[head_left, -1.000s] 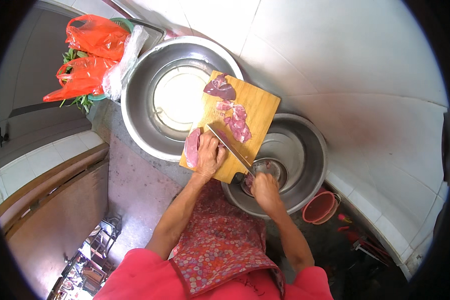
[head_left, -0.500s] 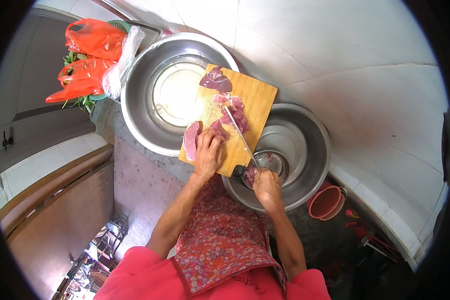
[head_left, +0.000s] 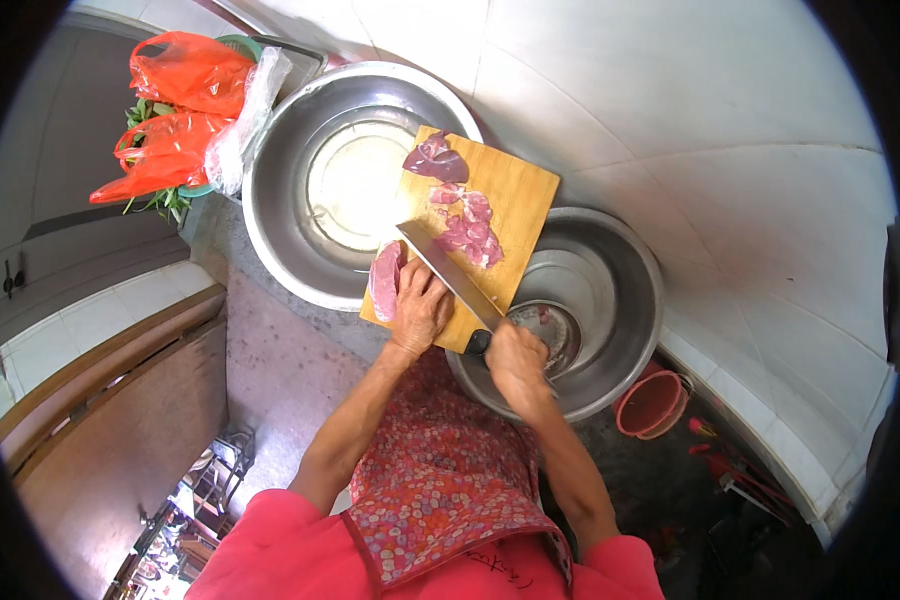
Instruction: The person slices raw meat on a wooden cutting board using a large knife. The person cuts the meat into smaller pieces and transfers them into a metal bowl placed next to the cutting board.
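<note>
A kitchen knife [head_left: 454,275] is in my right hand [head_left: 518,362], its fingers wrapped round the grip. The blade slants up and left across a wooden cutting board [head_left: 518,195], close against the fingers of my left hand [head_left: 422,308]. Those fingers are curled and press down on a slab of raw meat [head_left: 384,283] at the board's left edge. Right of the blade lies a cluster of cut meat slices [head_left: 472,238]. A darker piece of meat [head_left: 436,160] rests near the far corner. The slab's right end is hidden under my left hand.
The board bridges two metal basins: a large one [head_left: 257,225] at the left and another [head_left: 642,330] at the right, which holds a smaller metal bowl [head_left: 573,340] with meat bits. Red plastic bags [head_left: 192,80] with greens stand far left. A red bucket [head_left: 652,403] sits lower right.
The knife and my right hand have moved left, bringing the blade from the cut slices to beside my left fingers. My left hand stays on the slab.
</note>
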`<state>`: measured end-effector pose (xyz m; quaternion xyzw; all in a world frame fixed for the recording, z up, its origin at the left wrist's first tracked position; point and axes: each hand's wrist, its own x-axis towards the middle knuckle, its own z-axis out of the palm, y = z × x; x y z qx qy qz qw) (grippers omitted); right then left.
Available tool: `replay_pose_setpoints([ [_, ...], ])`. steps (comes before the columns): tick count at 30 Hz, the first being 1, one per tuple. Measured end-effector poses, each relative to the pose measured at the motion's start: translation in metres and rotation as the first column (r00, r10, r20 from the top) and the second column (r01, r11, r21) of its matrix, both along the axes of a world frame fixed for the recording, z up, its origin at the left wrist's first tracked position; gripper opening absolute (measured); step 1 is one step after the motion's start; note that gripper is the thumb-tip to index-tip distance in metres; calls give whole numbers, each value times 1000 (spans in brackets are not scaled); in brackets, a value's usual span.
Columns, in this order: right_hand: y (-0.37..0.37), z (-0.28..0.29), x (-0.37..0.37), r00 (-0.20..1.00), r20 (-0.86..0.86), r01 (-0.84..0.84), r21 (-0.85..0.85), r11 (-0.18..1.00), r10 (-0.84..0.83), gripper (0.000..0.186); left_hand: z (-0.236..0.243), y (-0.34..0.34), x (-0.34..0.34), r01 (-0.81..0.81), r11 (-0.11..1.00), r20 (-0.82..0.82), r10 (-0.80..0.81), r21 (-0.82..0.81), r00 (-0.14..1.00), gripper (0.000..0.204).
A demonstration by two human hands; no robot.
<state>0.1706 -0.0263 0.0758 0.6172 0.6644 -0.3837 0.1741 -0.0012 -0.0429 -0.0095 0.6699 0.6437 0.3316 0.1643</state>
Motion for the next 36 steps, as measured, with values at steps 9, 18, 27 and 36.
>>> replay_pose_setpoints([
  [9,5,18,10,976,-97,204,68,977,-198,23,-2,-3,-5,-5,1000,32,5,-8,999,40],
  [18,-44,48,30,985,-95,142,-39,989,-145,14,-14,-8,-6,31,998,-59,-27,54,998,46],
  [27,-20,30,-5,982,-114,156,14,988,-154,12,-9,2,-3,-4,998,-33,6,59,999,40],
  [36,-15,9,-9,971,-155,188,22,982,-182,12,-9,4,2,-51,998,-19,52,34,998,36],
])
